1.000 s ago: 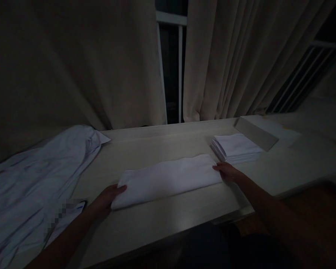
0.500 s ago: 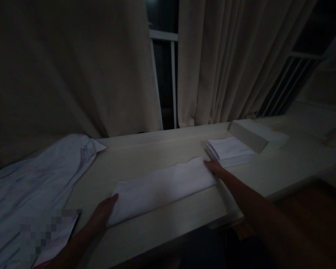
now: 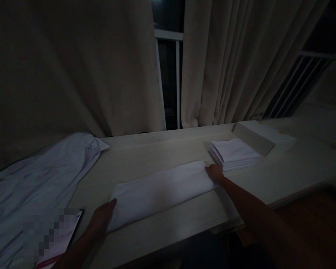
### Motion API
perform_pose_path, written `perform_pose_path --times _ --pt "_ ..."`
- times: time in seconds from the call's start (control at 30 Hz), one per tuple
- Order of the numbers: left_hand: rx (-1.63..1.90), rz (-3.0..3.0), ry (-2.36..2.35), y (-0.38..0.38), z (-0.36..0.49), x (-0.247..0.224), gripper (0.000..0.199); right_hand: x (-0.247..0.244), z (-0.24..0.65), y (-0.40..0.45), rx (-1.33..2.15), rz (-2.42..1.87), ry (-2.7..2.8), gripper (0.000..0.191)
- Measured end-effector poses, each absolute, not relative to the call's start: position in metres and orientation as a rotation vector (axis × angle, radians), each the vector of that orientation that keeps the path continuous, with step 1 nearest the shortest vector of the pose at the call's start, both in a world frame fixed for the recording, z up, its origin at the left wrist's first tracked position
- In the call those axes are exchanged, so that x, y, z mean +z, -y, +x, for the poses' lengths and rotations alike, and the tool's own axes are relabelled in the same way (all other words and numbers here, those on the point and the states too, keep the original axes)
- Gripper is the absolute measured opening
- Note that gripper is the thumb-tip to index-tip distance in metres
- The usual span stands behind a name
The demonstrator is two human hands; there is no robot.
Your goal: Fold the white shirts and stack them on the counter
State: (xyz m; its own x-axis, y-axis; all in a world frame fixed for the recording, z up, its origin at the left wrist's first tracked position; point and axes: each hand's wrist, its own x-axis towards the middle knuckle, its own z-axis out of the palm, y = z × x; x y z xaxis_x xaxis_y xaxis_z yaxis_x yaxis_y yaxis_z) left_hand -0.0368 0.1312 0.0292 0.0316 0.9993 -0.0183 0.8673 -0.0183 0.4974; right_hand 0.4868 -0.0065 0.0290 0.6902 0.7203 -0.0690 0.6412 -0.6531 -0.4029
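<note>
A white cloth (image 3: 162,192), folded into a long strip, lies slanted across the pale table (image 3: 145,158). My left hand (image 3: 103,215) is closed on its left end, thumb on top and the other fingers hidden. At the right end my right hand (image 3: 215,173) pinches the upper corner of the cloth. Just beyond my right hand sits a stack of folded white cloths (image 3: 235,154).
A large heap of pale cloth (image 3: 47,172) covers the table's left side, with a flat dark-edged object (image 3: 64,235), partly pixelated, in front. An open box (image 3: 253,138) stands behind the stack. Curtains (image 3: 123,74) hang along the back edge.
The view has shifted slightly, so most things on the table appear a little further right. Both hands remain on the ends of the cloth strip.
</note>
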Motion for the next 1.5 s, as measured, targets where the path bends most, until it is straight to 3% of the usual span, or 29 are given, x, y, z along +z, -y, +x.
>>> perform_pose_path --times 0.13,0.27,0.37,0.53,0.83,1.13,1.5 --pt "0.507 2.006 -1.904 -0.121 -0.039 0.041 0.055 0.043 0.468 0.013 0.151 -2.567 1.145 0.045" --pt "0.673 2.563 -1.615 -0.098 0.022 0.060 0.063 0.053 0.415 -0.003 -0.056 -2.257 1.699 0.045" --pt "0.346 2.854 -1.159 -0.089 0.092 0.059 0.059 0.051 0.371 -0.023 0.027 -2.014 2.044 0.049" --pt "0.157 2.824 -1.332 -0.091 0.145 0.029 0.072 0.033 0.339 -0.036 0.118 -2.026 2.079 0.057" --pt "0.300 2.817 -1.423 -0.087 0.137 0.009 0.081 0.023 0.341 -0.032 0.100 -2.086 1.964 0.065" --pt "0.352 2.852 -1.406 -0.087 0.137 0.010 0.077 0.025 0.346 -0.032 0.148 -2.055 2.002 0.067" --pt "0.314 2.881 -1.417 -0.086 0.139 0.011 0.077 0.015 0.450 -0.007 0.112 -2.230 1.891 0.074"
